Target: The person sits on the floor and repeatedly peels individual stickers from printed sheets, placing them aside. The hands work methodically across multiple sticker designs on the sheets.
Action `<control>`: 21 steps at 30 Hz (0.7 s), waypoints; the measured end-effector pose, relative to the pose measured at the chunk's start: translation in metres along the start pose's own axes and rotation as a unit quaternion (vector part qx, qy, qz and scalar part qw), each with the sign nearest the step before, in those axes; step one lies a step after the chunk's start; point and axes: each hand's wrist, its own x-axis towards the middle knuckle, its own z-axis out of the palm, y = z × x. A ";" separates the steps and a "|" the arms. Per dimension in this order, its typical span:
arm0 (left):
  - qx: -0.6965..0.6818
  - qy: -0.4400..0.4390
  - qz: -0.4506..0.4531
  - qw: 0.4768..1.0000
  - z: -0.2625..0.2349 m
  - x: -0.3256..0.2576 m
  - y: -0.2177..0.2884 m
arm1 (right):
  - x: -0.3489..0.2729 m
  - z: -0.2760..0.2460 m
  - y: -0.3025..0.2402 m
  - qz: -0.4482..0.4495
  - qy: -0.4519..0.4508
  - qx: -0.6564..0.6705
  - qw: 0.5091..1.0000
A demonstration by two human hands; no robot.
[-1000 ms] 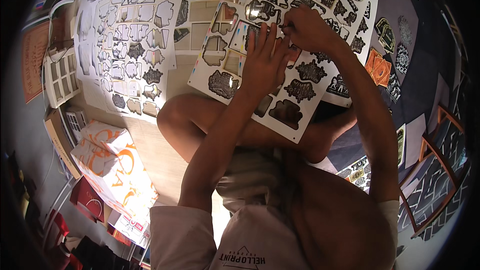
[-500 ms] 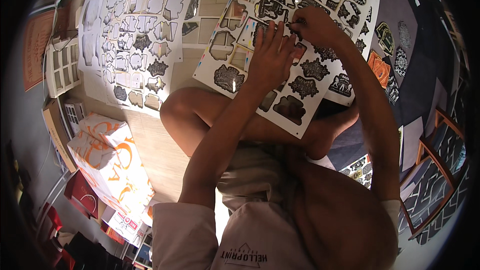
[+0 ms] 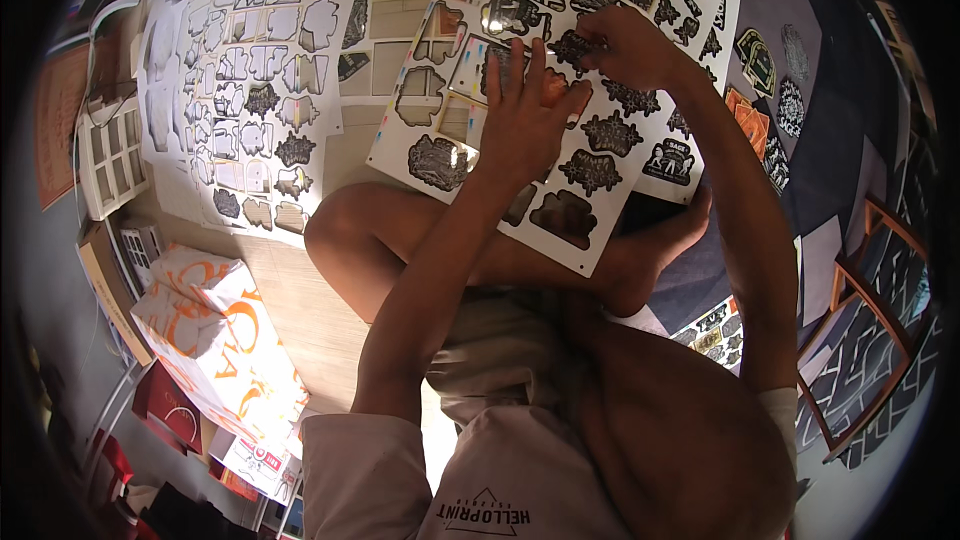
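Both of your hands are working on the sticker sheet (image 3: 590,190) that is lying across your bent knee and shin, near the middle top of the view. Your left hand (image 3: 525,115) is pressing flat on it with fingers spread and loose, gripping nothing, while your right hand (image 3: 625,45) is pinching at a dark sticker (image 3: 572,48) near the sheet's upper part; another sheet with mostly emptied outlines (image 3: 250,90) is lying on the floor to your left
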 end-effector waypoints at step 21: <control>0.066 -0.058 -0.027 0.996 -0.007 0.012 0.026 | -0.002 -0.005 0.015 -0.032 0.015 0.000 0.999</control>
